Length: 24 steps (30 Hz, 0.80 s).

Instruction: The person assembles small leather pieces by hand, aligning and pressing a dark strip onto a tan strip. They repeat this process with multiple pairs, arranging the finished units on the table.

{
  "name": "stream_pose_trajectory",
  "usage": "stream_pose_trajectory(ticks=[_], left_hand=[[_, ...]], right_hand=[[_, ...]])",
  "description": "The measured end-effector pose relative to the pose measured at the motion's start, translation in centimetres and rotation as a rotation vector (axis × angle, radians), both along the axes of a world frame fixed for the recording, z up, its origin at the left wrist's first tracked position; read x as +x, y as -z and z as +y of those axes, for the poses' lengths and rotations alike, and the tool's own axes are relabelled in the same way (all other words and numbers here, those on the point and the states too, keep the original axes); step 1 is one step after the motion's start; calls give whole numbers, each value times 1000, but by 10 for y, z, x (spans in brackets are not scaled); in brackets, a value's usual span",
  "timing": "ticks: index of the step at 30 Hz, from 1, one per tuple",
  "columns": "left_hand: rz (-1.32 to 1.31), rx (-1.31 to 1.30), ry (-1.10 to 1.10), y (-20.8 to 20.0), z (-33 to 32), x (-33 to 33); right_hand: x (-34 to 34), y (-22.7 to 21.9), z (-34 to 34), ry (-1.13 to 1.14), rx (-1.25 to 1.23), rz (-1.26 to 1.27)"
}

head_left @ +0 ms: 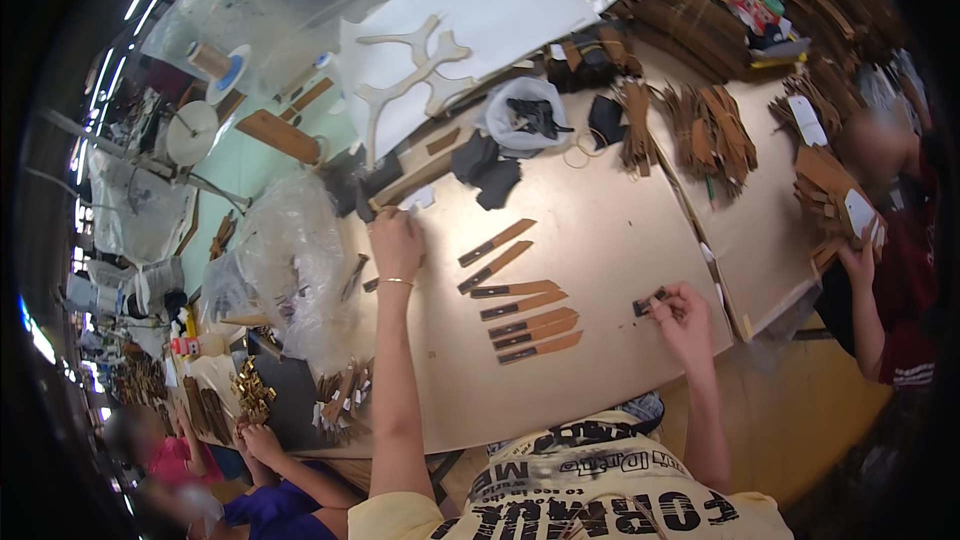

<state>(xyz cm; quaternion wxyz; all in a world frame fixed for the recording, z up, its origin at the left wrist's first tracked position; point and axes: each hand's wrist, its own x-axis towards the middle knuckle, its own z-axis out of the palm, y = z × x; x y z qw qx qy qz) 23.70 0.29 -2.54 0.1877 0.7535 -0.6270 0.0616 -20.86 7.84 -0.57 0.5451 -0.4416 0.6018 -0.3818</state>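
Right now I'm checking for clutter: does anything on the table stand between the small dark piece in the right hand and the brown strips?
Nothing visible does: the small dark piece in the right hand faces the brown strips across the tabletop.

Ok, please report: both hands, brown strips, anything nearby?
Right hand pinching small dark piece. Left hand extended, grip unclear. Brown strips lying between hands. Crumpled plastic left of left hand.

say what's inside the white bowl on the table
Dark, strip-like pieces lie in a loose heap inside the white bowl. Whatever is beneath them is covered and cannot be seen.
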Motion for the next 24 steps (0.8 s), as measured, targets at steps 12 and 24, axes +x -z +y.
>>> stream_pose_trajectory(ticks=[12,24], left_hand=[[-16,-154,1168,-23,50,-202],[-228,-116,1381,-4,41,-231]], right_hand=[[-1,-1,-3,-32,-3,36],[-1,3,-2,-39,-41,50]])
